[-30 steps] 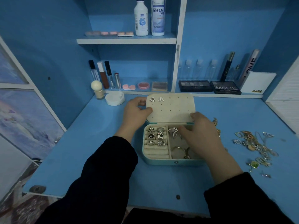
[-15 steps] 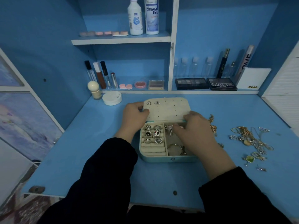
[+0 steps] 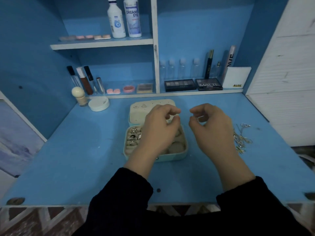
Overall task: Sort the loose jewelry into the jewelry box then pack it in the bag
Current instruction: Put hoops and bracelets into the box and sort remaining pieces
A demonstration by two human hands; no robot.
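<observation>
The teal jewelry box (image 3: 170,157) lies open at the desk's middle, its cream lid (image 3: 136,114) tilted back with two earrings (image 3: 140,106) pinned on it. Rings (image 3: 134,135) fill the left slots. My left hand (image 3: 158,132) hovers over the box's right compartment and hides it, thumb and forefinger curled close together. My right hand (image 3: 210,128) is raised just right of the box, fingers curled in a pinch around a small pale glint; what it is stays too small to tell. Loose jewelry (image 3: 242,138) lies in a pile to the right.
A white round compact (image 3: 98,103) and a cream-capped bottle (image 3: 78,97) stand at the back left. Shelves behind hold tubes, palettes (image 3: 194,84) and two white bottles (image 3: 125,17). A white panel (image 3: 286,82) bounds the right side. No bag is in view.
My left hand let go of the lid and came over the box. My right hand lifted out of the right compartment. Both now face each other with curled fingers. The camera moved closer.
</observation>
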